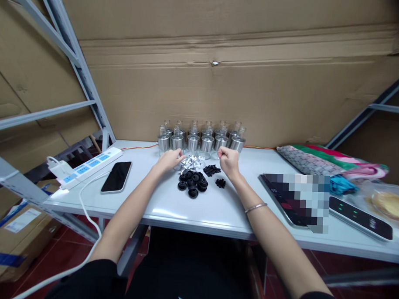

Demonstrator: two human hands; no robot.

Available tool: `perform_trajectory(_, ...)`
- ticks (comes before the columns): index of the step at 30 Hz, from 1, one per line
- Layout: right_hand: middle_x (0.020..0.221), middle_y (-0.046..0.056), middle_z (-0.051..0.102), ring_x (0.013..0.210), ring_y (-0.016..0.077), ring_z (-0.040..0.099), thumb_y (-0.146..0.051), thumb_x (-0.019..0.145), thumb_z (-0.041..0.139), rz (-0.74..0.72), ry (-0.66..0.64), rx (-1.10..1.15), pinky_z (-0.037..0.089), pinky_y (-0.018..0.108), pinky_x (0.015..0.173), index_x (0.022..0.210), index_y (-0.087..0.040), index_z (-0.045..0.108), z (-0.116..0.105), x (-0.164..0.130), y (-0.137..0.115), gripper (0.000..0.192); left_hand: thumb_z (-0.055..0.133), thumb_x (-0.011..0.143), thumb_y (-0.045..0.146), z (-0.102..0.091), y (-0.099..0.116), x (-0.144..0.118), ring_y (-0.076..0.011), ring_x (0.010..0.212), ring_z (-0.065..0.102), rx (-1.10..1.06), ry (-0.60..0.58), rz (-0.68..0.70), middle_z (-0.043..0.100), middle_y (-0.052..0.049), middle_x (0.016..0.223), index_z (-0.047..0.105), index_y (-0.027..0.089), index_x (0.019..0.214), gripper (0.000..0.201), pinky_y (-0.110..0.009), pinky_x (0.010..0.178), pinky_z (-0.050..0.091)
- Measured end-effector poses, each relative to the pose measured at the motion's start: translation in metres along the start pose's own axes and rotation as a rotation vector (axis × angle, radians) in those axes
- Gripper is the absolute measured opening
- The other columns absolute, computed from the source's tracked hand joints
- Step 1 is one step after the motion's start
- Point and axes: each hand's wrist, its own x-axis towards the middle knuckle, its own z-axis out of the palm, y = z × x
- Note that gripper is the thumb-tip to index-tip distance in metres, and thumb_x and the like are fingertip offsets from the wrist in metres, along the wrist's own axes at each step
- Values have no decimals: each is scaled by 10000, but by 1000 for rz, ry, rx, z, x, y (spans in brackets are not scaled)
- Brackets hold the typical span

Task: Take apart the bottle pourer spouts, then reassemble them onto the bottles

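My left hand point(169, 160) reaches over the left edge of a pile of small white and silvery pieces point(193, 163), thumb and forefinger slightly apart, with nothing visible between them. Curled into a fist, my right hand point(229, 162) is just in front of the bottles at the right; whatever its fingers may hold is hidden. Two rows of glass-necked bottles with silver metal bodies point(207, 143) stand upright behind both hands. Round black caps point(193, 180) lie heaped in front of the white pieces. Between the hands are small black parts point(212, 170), with another little cluster point(220, 183) nearer me.
At left lie a phone point(116, 177) and a white power strip point(90, 165) with a plugged-in charger and cable. To the right are a dark-screened tablet point(283, 200), a black-and-white device point(360, 218), colourful cloth point(346, 161) and a plastic food container point(389, 202). Cardboard point(247, 90) walls the back.
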Motion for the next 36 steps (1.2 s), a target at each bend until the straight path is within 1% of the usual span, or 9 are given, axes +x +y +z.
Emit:
perform_trajectory(5,447,-25,351,473,116,339,-136,521,313,6,-2,-2,253,238,503,470,-209,338,0,0,1,93,433,882,332,5,-4,2,-212,771,610,-9,-34,38,658,-59,776,586,202,909,202,-256,657,397)
perform_trajectory(10,448,-24,341,474,117,338,-132,517,317,11,2,5,252,242,501,470,-209,337,-1,0,0,92,438,879,365,7,-8,2,-225,797,616,21,-42,15,670,-75,805,598,199,920,234,-263,669,398)
perform_trajectory(14,452,-25,331,473,115,340,-128,521,314,4,18,35,254,243,500,470,-207,329,-1,0,-2,96,426,884,369,7,-10,3,-226,808,611,29,-71,42,672,-83,853,603,192,912,251,-260,650,385)
perform_trajectory(17,454,-25,327,470,114,339,-127,518,312,6,21,59,251,243,495,472,-208,327,-2,0,-3,94,418,890,373,8,-11,3,-209,774,603,25,-80,55,667,-69,827,596,194,894,253,-252,627,371)
perform_trajectory(21,452,-26,329,469,112,334,-128,516,310,-5,3,62,251,243,496,473,-207,330,-2,1,-3,92,364,918,414,9,-12,5,-185,709,579,-7,-55,97,638,-44,768,555,201,864,292,-246,589,342)
perform_trajectory(25,455,-25,326,472,110,326,-135,519,310,-4,9,43,241,243,498,476,-207,327,-2,0,-2,86,274,948,432,7,-11,5,-169,673,555,-34,17,142,596,-24,722,498,212,869,324,-244,574,317)
perform_trajectory(30,460,-23,328,476,110,323,-144,516,299,-4,-8,41,235,245,498,483,-210,320,-2,1,-3,77,230,962,402,1,-1,2,-175,666,558,-51,87,156,563,-9,678,463,214,884,308,-249,584,310)
perform_trajectory(33,459,-21,328,473,111,324,-152,509,297,-9,-90,38,240,247,500,481,-211,314,-2,1,-6,68,222,966,367,-2,12,-2,-180,672,570,-58,113,182,566,-13,678,460,209,878,298,-255,600,322)
perform_trajectory(36,468,-19,336,481,114,334,-158,553,313,-11,-176,36,258,249,515,498,-212,313,-2,1,-10,77,218,970,351,-3,27,-9,-181,682,588,-50,121,235,576,-10,695,448,206,883,286,-253,603,328)
